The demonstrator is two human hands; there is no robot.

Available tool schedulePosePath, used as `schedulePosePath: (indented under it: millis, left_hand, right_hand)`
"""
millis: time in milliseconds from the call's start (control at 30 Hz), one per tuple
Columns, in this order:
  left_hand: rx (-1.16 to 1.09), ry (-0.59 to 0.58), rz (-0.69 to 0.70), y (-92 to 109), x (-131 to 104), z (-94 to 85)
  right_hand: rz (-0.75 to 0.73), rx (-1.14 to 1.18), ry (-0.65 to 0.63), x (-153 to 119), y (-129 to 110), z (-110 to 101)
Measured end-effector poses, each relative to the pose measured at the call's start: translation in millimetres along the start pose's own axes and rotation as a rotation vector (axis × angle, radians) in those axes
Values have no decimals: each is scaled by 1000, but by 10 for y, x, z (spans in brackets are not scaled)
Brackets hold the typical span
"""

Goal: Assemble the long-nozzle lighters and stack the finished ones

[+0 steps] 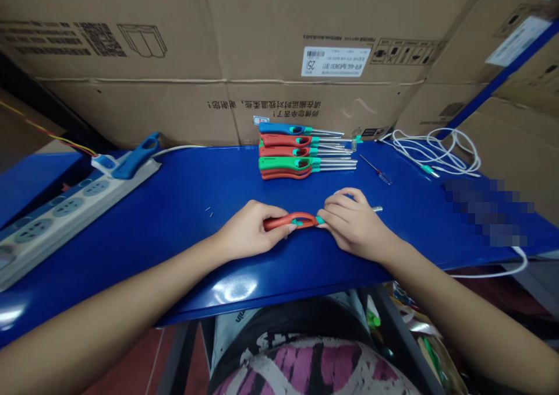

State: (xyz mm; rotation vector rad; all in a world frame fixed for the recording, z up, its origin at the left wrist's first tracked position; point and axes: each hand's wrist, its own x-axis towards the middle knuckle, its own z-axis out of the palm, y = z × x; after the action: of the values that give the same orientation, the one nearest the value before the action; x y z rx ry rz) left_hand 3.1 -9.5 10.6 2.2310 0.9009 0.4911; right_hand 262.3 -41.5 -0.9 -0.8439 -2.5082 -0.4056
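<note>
Above the blue table, near its front edge, I hold a red long-reach gas lighter (305, 221) level between both hands. My left hand (248, 230) is wrapped round its handle, with the thumb along the near side by the green trigger. My right hand (356, 223) grips the nozzle end just past the green collar. The metal tip sticks out beyond the right fingers. Behind my hands lies a stack of lighters (283, 164) in blue, red, green and orange, their metal nozzles pointing right.
A screwdriver (376, 170) lies right of the stack. Two tiny metal pins (209, 212) rest left of my hands. At the left a power strip (65, 208) bears a blue lighter handle part (138, 157). White cable (454, 153) coils at the right. Tall cardboard (244, 51) closes off the back.
</note>
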Motion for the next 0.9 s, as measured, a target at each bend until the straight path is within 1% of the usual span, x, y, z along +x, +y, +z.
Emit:
schedulePosePath:
  millis: [67,133,200,267,367,500,600,733,900]
  left_hand:
    - [-32,-15,-16,-4,4,10]
    - [9,-11,-8,10,1,14]
    - [102,12,37,32,-9,11]
    - [192,46,118,51,-22,1]
    - [314,74,229,56,-36,-26]
    - [532,44,260,23,-40,-41]
    - [639,45,296,-13,-38,-7]
    - [678,75,343,-31,-42,55]
    - [643,129,369,-13,-57,96]
  right_hand:
    - [-10,26,-19,-3,-5,9]
    - [-20,27,-27,-3,-11,14]
    - [-26,18,-26,-1,-17,13]
    - [-15,18,-23,2,-22,4]
    - [46,32,-18,10,-25,-21]
    - [128,18,-75,26,-23,-46]
    - [130,20,-87,30,-17,-38]
    - [81,10,-71,20,-21,-23]
    - [16,-72,-28,20,-47,-46]
